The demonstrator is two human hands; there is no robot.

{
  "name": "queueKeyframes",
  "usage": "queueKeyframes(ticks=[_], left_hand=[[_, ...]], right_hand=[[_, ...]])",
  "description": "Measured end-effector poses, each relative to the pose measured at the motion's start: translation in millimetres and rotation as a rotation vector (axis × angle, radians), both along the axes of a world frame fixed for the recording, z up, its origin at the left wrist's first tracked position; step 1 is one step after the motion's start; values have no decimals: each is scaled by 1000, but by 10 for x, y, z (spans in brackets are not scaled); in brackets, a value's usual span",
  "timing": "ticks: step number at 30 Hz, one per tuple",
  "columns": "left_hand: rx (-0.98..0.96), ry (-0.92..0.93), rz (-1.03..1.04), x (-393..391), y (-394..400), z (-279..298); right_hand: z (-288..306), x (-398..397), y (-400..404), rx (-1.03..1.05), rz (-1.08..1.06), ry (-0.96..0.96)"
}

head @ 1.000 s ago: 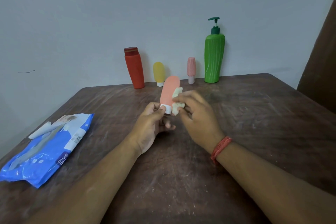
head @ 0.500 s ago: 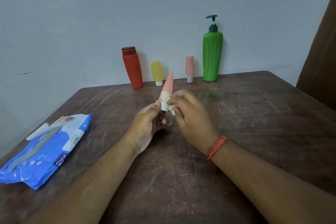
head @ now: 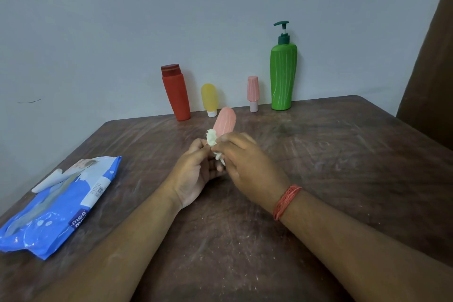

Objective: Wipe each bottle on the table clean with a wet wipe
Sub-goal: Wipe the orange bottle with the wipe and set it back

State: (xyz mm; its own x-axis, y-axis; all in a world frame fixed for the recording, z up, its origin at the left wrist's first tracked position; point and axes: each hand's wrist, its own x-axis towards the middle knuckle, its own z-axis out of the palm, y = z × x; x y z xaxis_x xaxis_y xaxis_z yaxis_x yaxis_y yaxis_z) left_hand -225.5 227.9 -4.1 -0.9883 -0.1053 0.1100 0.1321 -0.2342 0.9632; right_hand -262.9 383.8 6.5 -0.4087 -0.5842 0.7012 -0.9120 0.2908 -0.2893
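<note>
Peach ribbed tube [head: 225,120], white wipe [head: 211,137] — green striped pump bottle [head: 283,78], blue pack [head: 58,206]

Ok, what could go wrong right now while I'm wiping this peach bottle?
The peach bottle is held only at its lower end by your left hand, so rubbing with the wet wipe might slip it loose. Your right hand works near the table's middle; a dropped bottle could roll toward the yellow bottle.

Soft, even, rather dim indoor light falls on the scene, casting faint shadows on the pale grey wall [head: 122,32] behind the tall green plastic pump bottle [head: 283,78] and the red plastic bottle [head: 177,95]. The scuffed dark brown wooden table [head: 343,154] shows a dull sheen without hard glare. Wide-angle distortion bends the table's edges, and the forearms at the bottom look slightly soft.
</note>
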Motion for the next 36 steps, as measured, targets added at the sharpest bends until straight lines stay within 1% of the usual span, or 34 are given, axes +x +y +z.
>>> queueKeyframes(ticks=[4,7,10,12,14,17,19,25,27,30,32,34,36], left_hand=[[5,13,-35,-4,12,7],[-26,-5,-59,3,30,16],[-81,-21,-98,18,28,16],[-120,-27,-109,20,35,16],[-134,-32,-97,10,41,13],[-124,-39,-69,3,29,12],[-137,-46,-71,0,25,6],[-210,-42,-102,2,46,-13],[-207,-43,-102,-6,37,-21],[-168,-53,-74,-16,19,-19],[-153,-53,-84,-9,7,-14],[-170,-37,-130,8,5,-13],[-202,-15,-164,22,17,-7]], right_hand=[[78,-48,45,59,-26,108],[128,-204,148,87,-121,126],[169,-392,244,20,-251,74],[175,-436,261,-41,-289,60],[151,-373,216,-27,-237,108],[78,-226,117,98,-121,239],[86,-280,118,148,-126,286],[128,-572,346,24,-343,230],[126,-519,305,9,-305,239],[70,-325,160,118,-170,296],[58,-254,145,140,-134,290],[91,-313,217,86,-151,276],[118,-449,322,5,-246,240]])
